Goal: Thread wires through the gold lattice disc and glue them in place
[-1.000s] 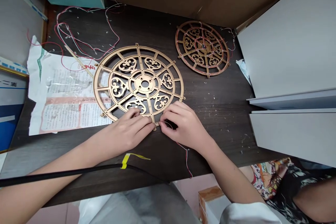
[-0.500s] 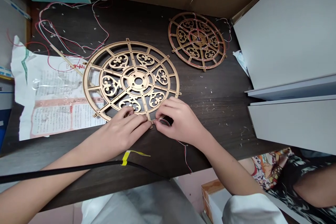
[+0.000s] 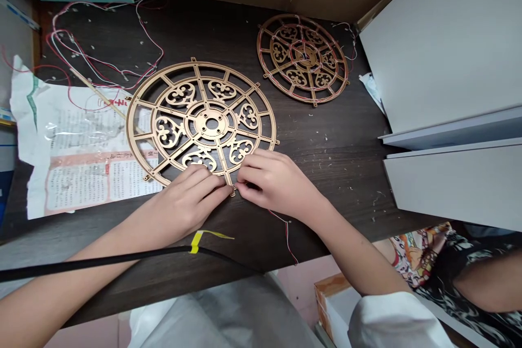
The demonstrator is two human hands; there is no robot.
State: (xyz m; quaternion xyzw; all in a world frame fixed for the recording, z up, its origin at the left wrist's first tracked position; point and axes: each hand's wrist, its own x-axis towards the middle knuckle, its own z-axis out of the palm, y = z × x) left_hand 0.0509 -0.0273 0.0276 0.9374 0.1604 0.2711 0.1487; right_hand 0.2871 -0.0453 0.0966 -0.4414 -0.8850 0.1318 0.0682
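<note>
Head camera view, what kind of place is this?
Probably a small craft or assembly bench: a gold fretwork wheel under both hands, a second wheel already strung with wire, and loose red and white wires on the dark table.

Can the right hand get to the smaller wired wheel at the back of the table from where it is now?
Probably yes. The right hand is pinching a thin wire at the big gold wheel's near rim, and only bare dark table lies between it and the smaller wired wheel. It would likely have to let go first.
</note>
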